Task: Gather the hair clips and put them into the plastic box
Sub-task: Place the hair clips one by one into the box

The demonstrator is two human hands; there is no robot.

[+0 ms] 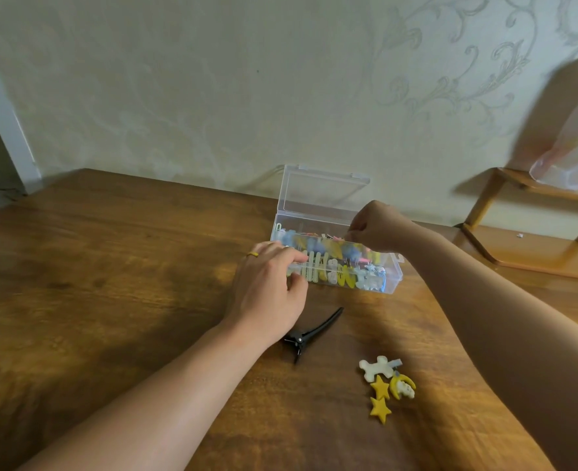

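While the left hand [270, 289] curls its fingers on the near left end of the plastic box [388, 278], the right hand [377, 229] reaches over the far right side of it. The left grip holds the box's front wall, with the thumb low and the fingers up on the rim. A yellow ring [252, 254] sits on one finger of that hand. The right grip is bunched up with its fingertips pinched together just above the clips in the box, but it is too blurry to tell what it pinches.

The box is clear and sits on the brown wooden counter [111, 266]. Its lid [325, 193] stands open behind the right hand. Lots of coloured clips [335, 266] fill the box between the two hands.

Nearer than the left hand lies a long black clip [309, 333]. Nearer than the right hand, well apart from the box, lies a little bunch: a white clip [376, 368], two yellow star clips [380, 399] and a yellow moon clip [403, 386], all touching.
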